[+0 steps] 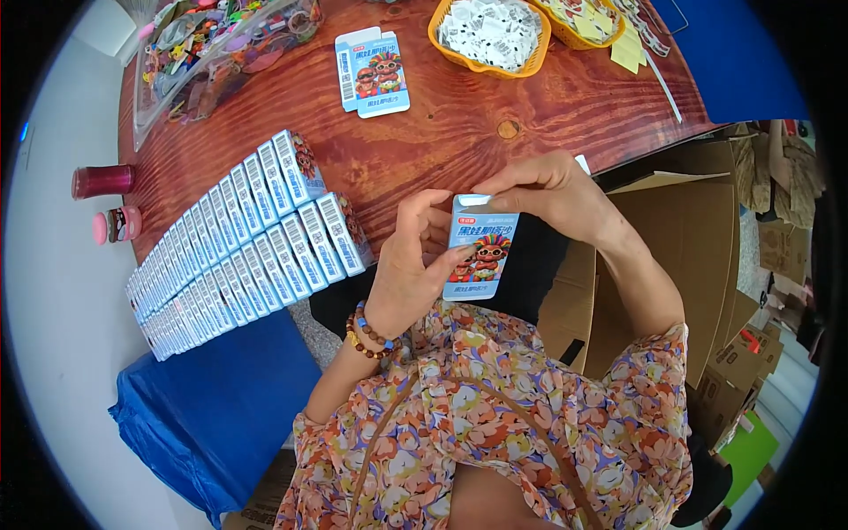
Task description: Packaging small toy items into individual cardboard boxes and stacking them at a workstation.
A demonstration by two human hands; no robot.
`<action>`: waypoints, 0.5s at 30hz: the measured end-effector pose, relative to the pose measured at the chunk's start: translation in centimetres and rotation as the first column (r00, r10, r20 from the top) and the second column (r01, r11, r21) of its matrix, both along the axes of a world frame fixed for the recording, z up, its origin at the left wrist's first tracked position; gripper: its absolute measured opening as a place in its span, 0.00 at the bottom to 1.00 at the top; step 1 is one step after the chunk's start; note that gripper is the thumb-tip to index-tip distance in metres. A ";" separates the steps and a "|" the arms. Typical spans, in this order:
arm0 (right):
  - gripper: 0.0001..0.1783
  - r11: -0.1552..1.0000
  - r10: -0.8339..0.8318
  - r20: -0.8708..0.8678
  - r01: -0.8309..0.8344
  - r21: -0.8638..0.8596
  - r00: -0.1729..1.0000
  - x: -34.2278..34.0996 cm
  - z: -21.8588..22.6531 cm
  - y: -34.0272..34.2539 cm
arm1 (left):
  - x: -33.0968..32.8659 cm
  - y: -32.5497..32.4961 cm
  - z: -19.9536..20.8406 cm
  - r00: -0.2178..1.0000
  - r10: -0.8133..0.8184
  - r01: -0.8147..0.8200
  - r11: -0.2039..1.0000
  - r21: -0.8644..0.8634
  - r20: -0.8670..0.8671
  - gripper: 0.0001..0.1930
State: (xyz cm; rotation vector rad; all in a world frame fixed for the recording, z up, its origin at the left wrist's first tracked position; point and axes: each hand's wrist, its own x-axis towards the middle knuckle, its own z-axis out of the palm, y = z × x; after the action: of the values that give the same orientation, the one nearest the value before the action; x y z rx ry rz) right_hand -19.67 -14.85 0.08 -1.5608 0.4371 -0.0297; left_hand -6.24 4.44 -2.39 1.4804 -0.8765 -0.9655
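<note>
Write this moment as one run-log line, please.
left hand: holds blue carton | right hand: at its top end | left side: two carton rows | ahead: flat carton on table

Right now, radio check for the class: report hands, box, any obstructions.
Left hand holding small blue box, thumb across its front. Right hand at its top end. Rows of similar boxes off left, not blocking.

The left grip [409, 269] holds a blue box [483, 238] whose top the right grip [556, 196] touches.

Pale blue box [488, 276], multicoloured floral garment [495, 389], yellow basket [505, 71], reddish-brown wood-grained table [433, 146]
</note>
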 end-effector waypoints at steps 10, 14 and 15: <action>0.18 0.803 0.100 0.059 -0.046 -0.595 0.993 -1.1 0.3 1.6 | -0.5 -0.4 -0.6 0.993 0.062 -0.052 0.995 0.088 -0.103 0.35; 0.21 0.731 0.136 0.088 -0.040 -0.682 0.987 -1.4 0.2 2.3 | -0.4 -0.2 -1.1 0.999 0.033 -0.032 0.998 0.046 -0.008 0.32; 0.21 0.832 0.064 0.099 0.002 -0.554 0.993 -1.3 0.0 2.5 | -0.4 -0.1 -1.3 0.999 0.017 -0.017 1.000 0.017 0.040 0.31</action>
State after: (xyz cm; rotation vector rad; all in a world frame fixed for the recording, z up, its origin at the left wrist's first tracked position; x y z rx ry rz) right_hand -20.99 -12.37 0.10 -2.1298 0.3247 -0.2395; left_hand -6.61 4.29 -3.73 1.5244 -0.8852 -0.9356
